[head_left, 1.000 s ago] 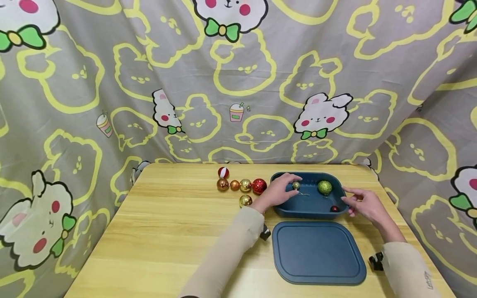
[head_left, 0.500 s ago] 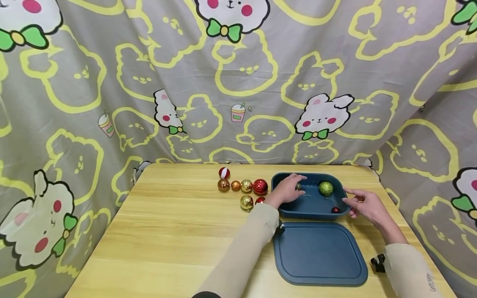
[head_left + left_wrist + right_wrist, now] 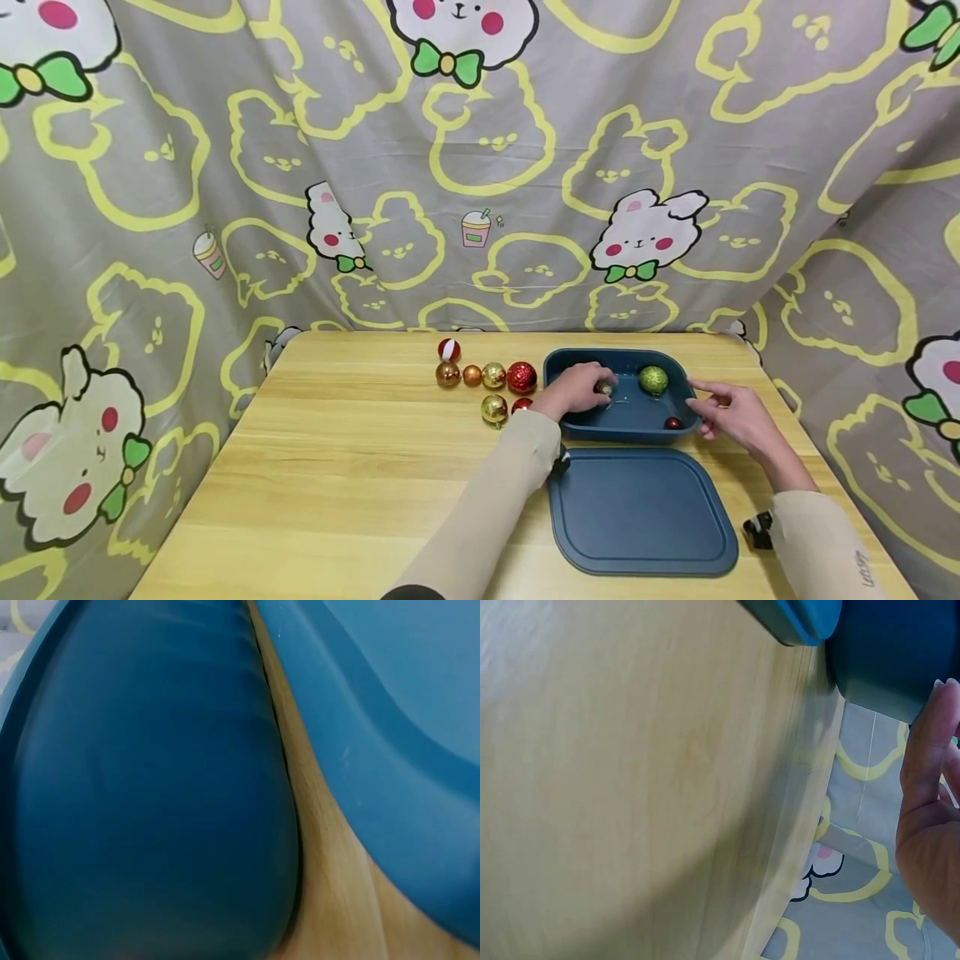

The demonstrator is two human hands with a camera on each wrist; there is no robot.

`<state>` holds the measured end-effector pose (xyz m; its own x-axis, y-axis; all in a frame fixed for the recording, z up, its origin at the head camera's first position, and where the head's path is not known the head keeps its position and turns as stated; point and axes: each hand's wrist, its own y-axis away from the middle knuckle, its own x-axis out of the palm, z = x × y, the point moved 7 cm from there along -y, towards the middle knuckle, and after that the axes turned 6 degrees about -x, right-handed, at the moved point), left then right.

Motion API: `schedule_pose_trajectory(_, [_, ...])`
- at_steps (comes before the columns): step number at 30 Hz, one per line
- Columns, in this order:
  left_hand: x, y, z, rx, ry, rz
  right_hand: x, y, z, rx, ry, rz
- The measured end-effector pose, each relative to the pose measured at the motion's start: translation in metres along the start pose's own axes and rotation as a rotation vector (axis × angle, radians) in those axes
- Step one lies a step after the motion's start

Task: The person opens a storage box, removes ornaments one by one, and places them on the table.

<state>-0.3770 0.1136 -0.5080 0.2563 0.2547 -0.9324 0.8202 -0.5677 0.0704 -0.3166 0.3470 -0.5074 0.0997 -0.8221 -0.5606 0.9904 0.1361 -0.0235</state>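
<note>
My left hand (image 3: 577, 390) reaches over the left side of a dark blue rectangular box (image 3: 626, 432), its fingers curled around a small gold Christmas bauble (image 3: 603, 388) low inside. Fingers partly cover that bauble. My right hand (image 3: 731, 412) touches the box's right end from outside, fairly straight-fingered; in the right wrist view its thumb (image 3: 928, 735) is at the outer wall. A green glitter bauble (image 3: 653, 381) and a small dark red bauble (image 3: 673, 423) lie in the box. The left wrist view shows only the box's outer wall (image 3: 157, 772) and the lid, no hand.
The flat blue lid (image 3: 643, 510) lies on the wooden table (image 3: 322, 483) just in front of the box. Left of the box are several baubles, among them a red glitter bauble (image 3: 522, 377) and a shiny gold bauble (image 3: 494, 409). A patterned curtain (image 3: 420, 167) hangs behind.
My left hand has moved right and lower into the box, its fingers closing around the small gold bauble, which has shifted slightly toward me. My right hand stays at the box's right end.
</note>
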Motion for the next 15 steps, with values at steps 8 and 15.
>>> schedule_pose_trajectory(8, [0.0049, -0.0006, -0.0029, 0.049, -0.016, 0.018, 0.0015, 0.0022, 0.0, 0.01, -0.008, 0.004])
schedule_pose_trajectory(15, [0.0027, 0.0, -0.005, 0.052, 0.027, 0.013, 0.0002, 0.0012, 0.0008, 0.009, 0.002, -0.004])
